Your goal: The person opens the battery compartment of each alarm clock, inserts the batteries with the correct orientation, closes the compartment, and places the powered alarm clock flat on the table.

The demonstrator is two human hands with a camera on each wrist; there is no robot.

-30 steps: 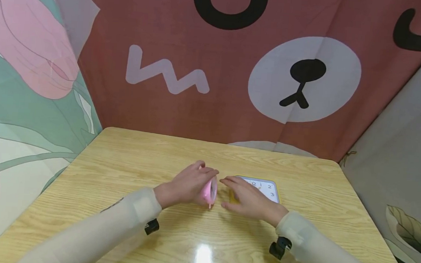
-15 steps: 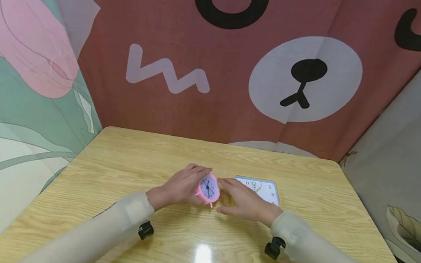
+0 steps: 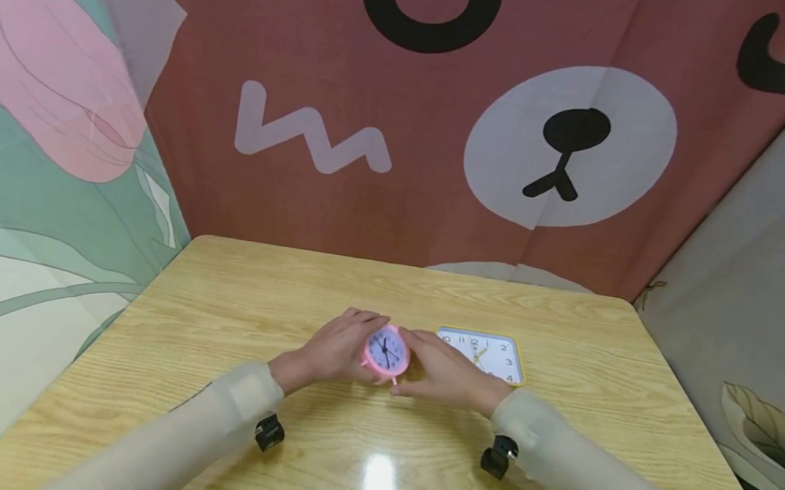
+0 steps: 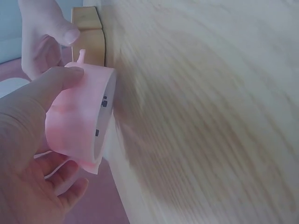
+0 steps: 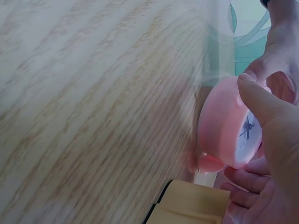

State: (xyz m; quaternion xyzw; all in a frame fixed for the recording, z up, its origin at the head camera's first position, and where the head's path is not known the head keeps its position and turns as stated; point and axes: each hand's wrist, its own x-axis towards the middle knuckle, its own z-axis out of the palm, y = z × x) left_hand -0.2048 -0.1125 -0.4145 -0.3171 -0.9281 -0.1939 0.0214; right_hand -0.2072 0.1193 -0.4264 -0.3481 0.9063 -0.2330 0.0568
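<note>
A pink round alarm clock (image 3: 387,350) with a pale lilac dial and black hands stands slightly tilted, its dial toward the head camera. My left hand (image 3: 334,345) grips its left side; in the left wrist view, the left thumb (image 4: 73,76) presses the pink casing, near a small foot. The right hand (image 3: 448,368) spans the clock's right side, fingers at its edge and thumb by the foot. In the left wrist view, the right thumb (image 4: 70,36) appears apart from the casing. Beyond the right hand is a yellow-framed rectangular clock (image 3: 504,351), partly covered by that hand.
A wood-grain table (image 3: 260,281) bears both clocks. Behind it hangs a brown bear-print cloth (image 3: 299,216), with a floral cloth (image 3: 47,198) at left and a pale leaf-print one (image 3: 757,316) at right. Light reflects near the table's front.
The pink alarm clock has turned in my left hand, from side-on until its dial shows. My right hand has moved left, up to the clock, uncovering more of the yellow-framed clock.
</note>
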